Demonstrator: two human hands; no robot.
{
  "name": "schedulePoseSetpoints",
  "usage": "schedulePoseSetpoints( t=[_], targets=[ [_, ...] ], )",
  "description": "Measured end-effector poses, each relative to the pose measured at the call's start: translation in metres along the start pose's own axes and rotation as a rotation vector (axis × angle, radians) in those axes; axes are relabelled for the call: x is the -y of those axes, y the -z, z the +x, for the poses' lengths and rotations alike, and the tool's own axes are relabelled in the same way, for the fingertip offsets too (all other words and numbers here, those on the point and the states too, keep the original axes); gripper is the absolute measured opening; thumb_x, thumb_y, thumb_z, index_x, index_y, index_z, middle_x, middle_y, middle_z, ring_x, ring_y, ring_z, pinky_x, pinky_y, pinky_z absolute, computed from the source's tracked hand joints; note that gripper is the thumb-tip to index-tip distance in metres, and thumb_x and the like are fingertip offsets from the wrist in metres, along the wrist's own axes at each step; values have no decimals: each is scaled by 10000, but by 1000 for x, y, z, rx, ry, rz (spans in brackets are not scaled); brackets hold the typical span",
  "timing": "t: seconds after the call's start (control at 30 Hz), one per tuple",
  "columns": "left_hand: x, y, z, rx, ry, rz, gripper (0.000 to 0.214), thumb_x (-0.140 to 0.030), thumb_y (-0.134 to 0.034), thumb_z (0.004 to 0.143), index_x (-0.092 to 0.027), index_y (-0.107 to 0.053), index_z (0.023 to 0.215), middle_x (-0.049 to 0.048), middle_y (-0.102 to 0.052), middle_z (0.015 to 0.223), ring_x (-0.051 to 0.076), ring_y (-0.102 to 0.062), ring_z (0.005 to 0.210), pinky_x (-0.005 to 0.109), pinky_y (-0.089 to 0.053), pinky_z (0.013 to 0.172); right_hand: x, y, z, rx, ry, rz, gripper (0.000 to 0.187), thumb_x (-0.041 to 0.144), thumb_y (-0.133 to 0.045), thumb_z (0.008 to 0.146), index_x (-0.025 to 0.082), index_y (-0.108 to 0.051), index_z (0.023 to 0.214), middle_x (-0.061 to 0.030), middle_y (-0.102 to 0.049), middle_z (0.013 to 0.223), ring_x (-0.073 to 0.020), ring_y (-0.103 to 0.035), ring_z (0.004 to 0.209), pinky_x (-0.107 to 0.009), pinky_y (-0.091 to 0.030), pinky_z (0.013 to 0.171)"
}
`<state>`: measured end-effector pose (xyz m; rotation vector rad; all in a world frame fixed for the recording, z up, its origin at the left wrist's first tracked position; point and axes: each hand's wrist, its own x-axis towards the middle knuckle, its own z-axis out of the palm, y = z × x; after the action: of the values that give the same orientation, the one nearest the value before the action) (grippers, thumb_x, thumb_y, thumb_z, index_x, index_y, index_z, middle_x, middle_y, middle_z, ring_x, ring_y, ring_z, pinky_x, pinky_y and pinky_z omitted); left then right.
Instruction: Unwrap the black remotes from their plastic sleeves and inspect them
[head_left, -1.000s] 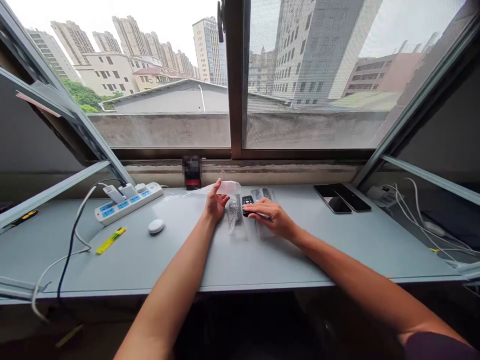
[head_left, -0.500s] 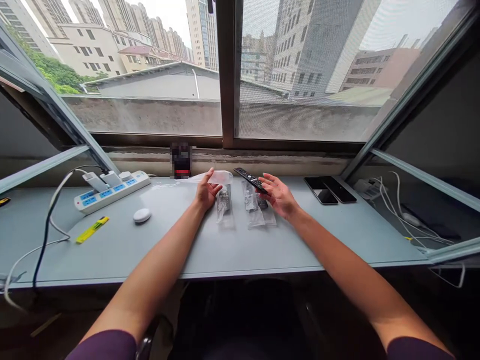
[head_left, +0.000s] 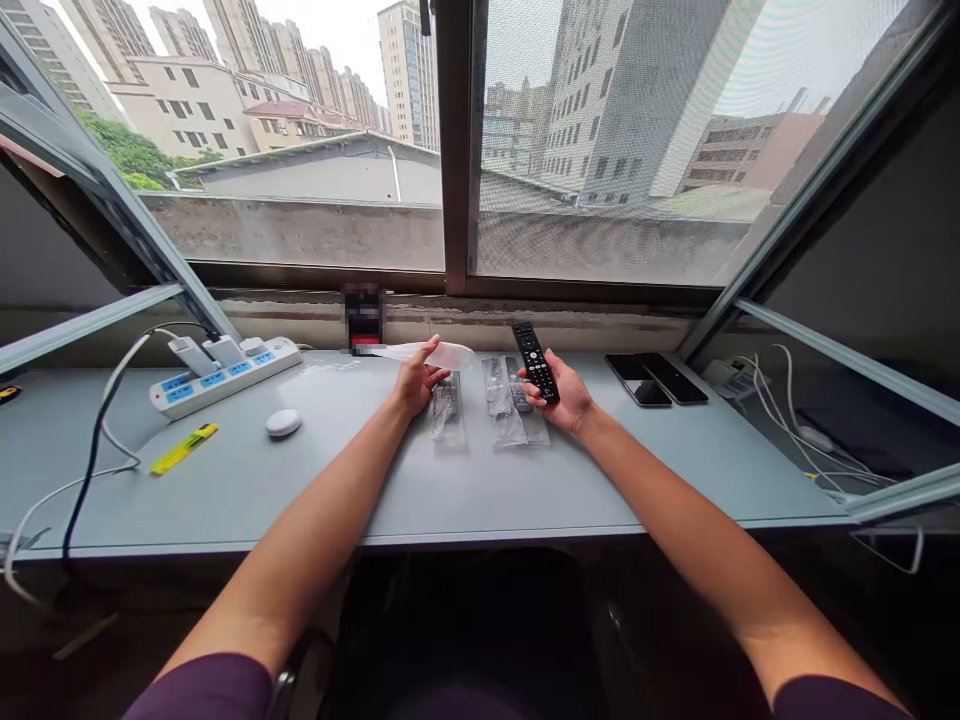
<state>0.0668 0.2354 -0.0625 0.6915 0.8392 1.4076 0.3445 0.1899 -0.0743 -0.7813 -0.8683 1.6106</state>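
A black remote control (head_left: 536, 362) stands upright and slightly tilted in my right hand (head_left: 568, 392), its buttons facing me. My left hand (head_left: 417, 383) pinches a translucent white plastic sleeve (head_left: 450, 354) that stretches out to both sides of it. Below and beside my left hand lies a bagged remote (head_left: 448, 410) in clear plastic. Another two bagged remotes (head_left: 499, 400) lie side by side to the left of my right hand, partly hidden by it and by the remote I hold.
A white power strip (head_left: 225, 378) with plugs and cables, a yellow cutter (head_left: 184, 449) and a round white case (head_left: 283, 423) are on the left. Two dark phones (head_left: 637, 382) lie at right, near a tangle of white cables (head_left: 821, 450). A dark blurred object (head_left: 365, 318) stands against the sill.
My right hand has turned the remote from a slanted, nearly flat pose to upright, with its fingers now wrapped round it. The left hand keeps the sleeve in nearly the same place.
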Motion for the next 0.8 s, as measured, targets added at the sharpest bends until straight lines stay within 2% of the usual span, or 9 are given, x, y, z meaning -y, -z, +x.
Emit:
schedulePoseSetpoints(
  t=[0.1,0.2,0.3,0.37,0.43,0.5,0.57,0.73,0.8],
  targets=[
    [0,0,1,5,10,-8,185,-304,-815,971,-192,-756,1104,72,-773,1030,154,-726,768,242,-600,673,3,-1,0,40,-20,-34,351,559,-564,1071,244,-698,1145,-42,-708,852,-160,-519,529,-276,-437,389],
    [1,-1,2,35,15,-8,207,-302,-840,951,-193,-760,1107,64,-763,995,158,-729,766,241,-607,672,6,-3,-2,39,2,-13,381,562,-575,1070,222,-719,1163,-35,-678,816,-165,-570,581,-285,-524,445],
    [2,-1,4,36,11,9,244,-307,-872,928,-197,-758,1114,52,-762,974,155,-730,750,234,-610,654,9,-7,-5,-52,3,37,259,473,-703,1053,217,-710,1089,-14,-646,781,-153,-621,635,-246,-590,514],
    [2,0,5,25,12,30,270,-315,-891,917,-199,-755,1119,51,-770,969,155,-734,745,225,-603,632,12,-9,-7,-155,-34,71,158,373,-727,1065,218,-696,1067,-26,-691,825,-150,-663,673,-221,-605,529],
    [1,1,7,38,34,61,272,-330,-903,914,-192,-752,1093,61,-786,968,155,-739,736,216,-594,609,14,-11,-8,-215,-75,123,175,367,-624,1130,216,-682,1063,-72,-761,927,-157,-690,694,-217,-591,498],
    [0,2,9,98,76,97,260,-351,-901,921,-174,-746,1032,78,-798,960,148,-734,705,203,-567,565,16,-12,-9,-201,-100,179,296,388,-468,1189,216,-672,1062,-105,-788,988,-156,-672,662,-217,-541,438],
    [0,4,10,177,118,128,257,-363,-887,934,-156,-741,975,88,-801,941,137,-728,676,191,-535,524,16,-12,-9,-166,-102,211,328,382,-423,1198,217,-668,1055,-104,-781,973,-151,-648,637,-215,-518,418],
    [-1,6,11,221,113,136,249,-354,-875,943,-143,-757,999,85,-813,950,152,-771,737,194,-577,580,12,-13,-10,-132,-60,187,52,258,-696,1083,216,-682,1054,-8,-658,797,-119,-616,610,-177,-540,459],
    [-1,7,11,213,113,123,265,-353,-887,930,-142,-753,1019,82,-814,954,157,-777,743,206,-588,596,11,-13,-9,-164,-68,150,41,208,-728,1055,209,-687,1059,7,-643,778,-105,-596,585,-162,-515,444]
  ],
)
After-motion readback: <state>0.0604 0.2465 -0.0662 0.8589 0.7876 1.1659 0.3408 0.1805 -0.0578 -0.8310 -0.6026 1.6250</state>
